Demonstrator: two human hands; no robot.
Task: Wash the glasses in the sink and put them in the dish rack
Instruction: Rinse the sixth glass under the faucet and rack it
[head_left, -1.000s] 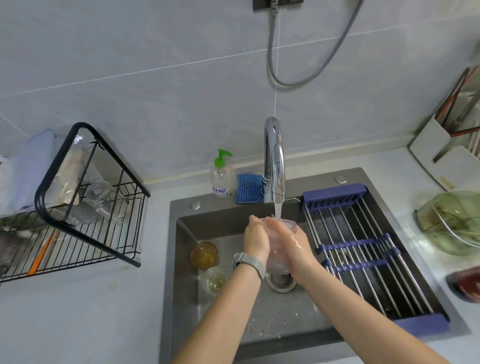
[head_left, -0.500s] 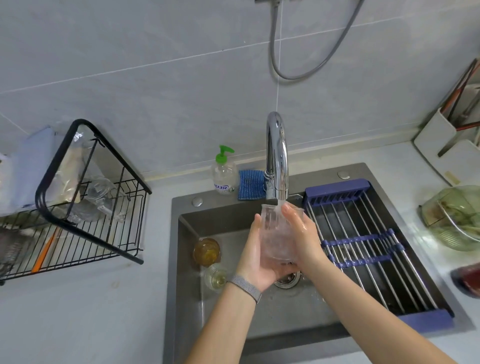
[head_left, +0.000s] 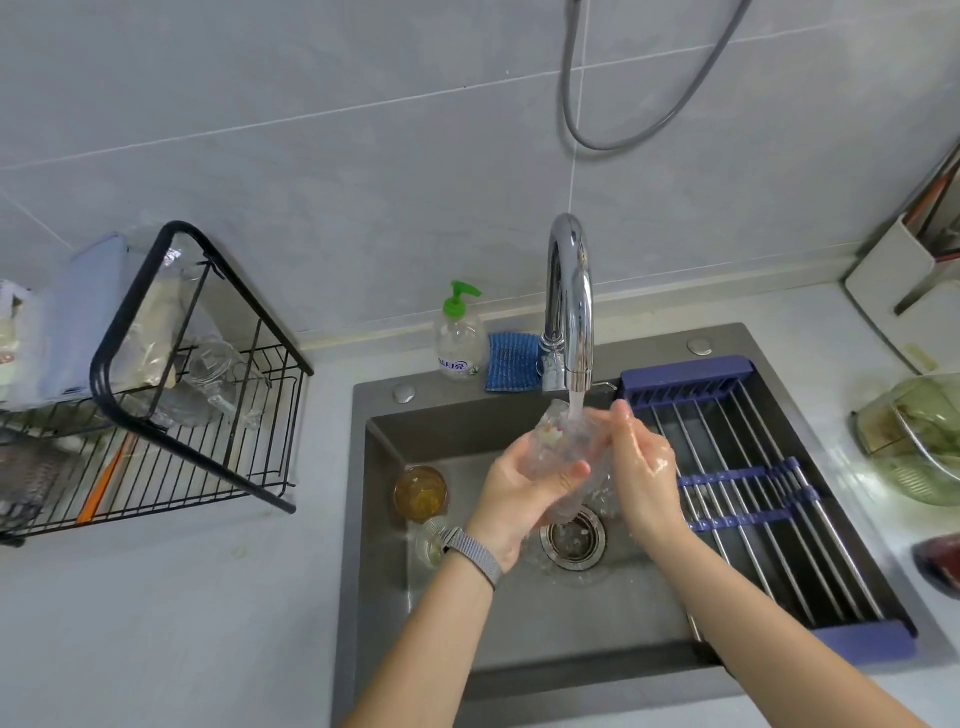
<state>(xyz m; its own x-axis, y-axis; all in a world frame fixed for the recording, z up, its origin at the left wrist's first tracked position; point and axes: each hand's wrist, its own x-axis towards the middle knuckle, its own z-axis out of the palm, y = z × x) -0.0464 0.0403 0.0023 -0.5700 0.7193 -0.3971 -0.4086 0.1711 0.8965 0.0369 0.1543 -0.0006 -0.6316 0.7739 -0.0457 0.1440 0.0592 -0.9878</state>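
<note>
The left hand (head_left: 519, 486) grips a tilted glass (head_left: 558, 447) under the running tap (head_left: 570, 306) so its mouth fills, while the right hand's (head_left: 641, 457) curled fingers rub its side.

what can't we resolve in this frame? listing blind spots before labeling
Head view only:
- Clear glass: base hidden by the left hand; far side hidden by the right hand.
- Small glass in the sink: partly hidden by the left wrist; contents unclear.
- Dish rack: its left part is cut off by the frame edge; the overlapping glassware inside cannot be counted.
- Soap bottle: label too small to read.
</note>
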